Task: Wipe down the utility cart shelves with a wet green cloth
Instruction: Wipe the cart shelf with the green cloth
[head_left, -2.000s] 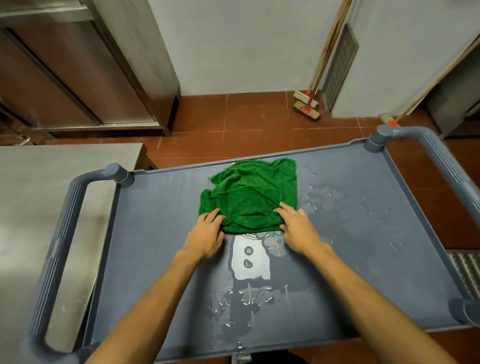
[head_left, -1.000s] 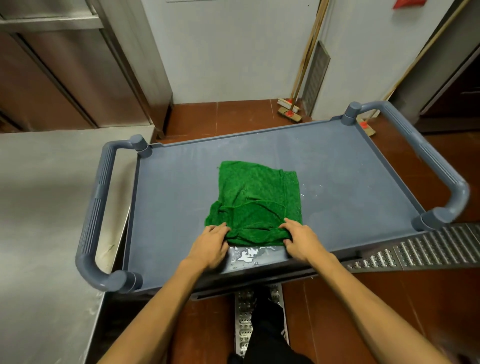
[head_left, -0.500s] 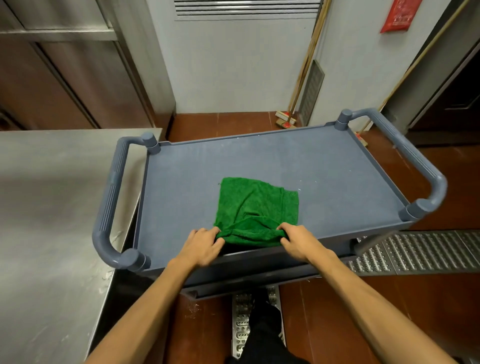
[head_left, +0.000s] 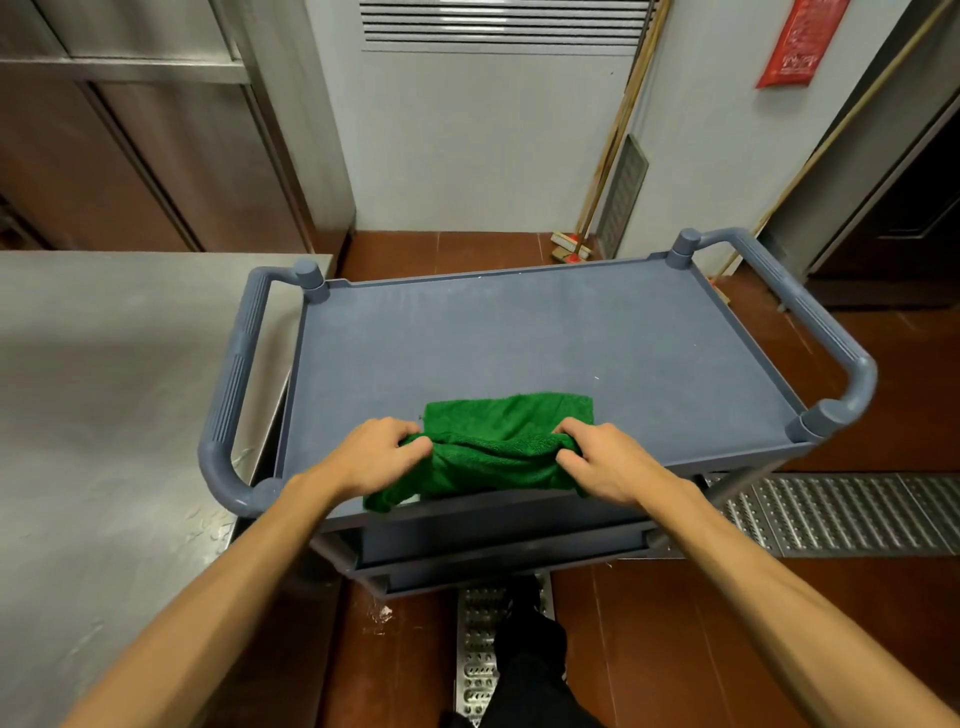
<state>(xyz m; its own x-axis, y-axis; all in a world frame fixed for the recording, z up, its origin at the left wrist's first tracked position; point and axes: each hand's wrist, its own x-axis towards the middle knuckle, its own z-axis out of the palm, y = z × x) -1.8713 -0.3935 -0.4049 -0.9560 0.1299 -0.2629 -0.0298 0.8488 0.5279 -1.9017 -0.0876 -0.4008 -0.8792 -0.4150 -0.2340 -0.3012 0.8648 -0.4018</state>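
Right, left hand (head_left: 375, 457) and right hand (head_left: 605, 458) each pinch an end of the green cloth (head_left: 501, 451), bunched at the near edge of the cart's top shelf (head_left: 545, 338) with its long axis left-right and a corner drooping over the edge, brooms (head_left: 574, 244) against the far wall.

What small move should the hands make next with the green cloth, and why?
Probably lift the cloth off the top shelf and lower it toward the shelf below: the left hand and right hand grip it bunched at the near rim, one corner hanging over.
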